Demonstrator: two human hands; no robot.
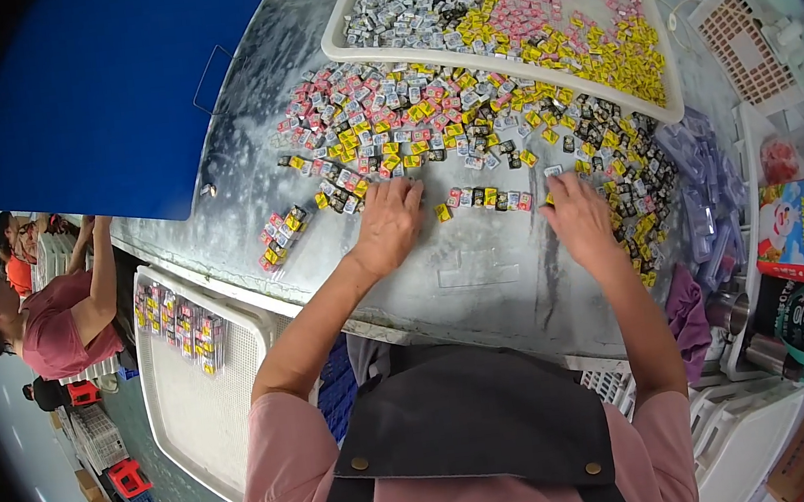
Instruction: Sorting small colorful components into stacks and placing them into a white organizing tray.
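My left hand (388,225) rests on the metal table with its fingers bent and close together beside small wrapped pieces; what is under its fingertips is hidden. My right hand (582,220) has thumb and fingers drawn in around a small yellow piece (549,200), only partly visible. Between the hands lies a short row of black, yellow, white and pink pieces (492,198). One loose yellow piece (443,212) sits left of that row. Farther off spreads a loose pile of such pieces (387,106). Left of my left hand stands a filled clear pack (281,236).
A large white tray (333,43) of pieces sorted partly by colour lies at the far side. Clear plastic trays (704,190) are stacked right. A white basket (206,438) with filled packs stands lower left. A blue panel (111,95) and a co-worker (71,320) are left.
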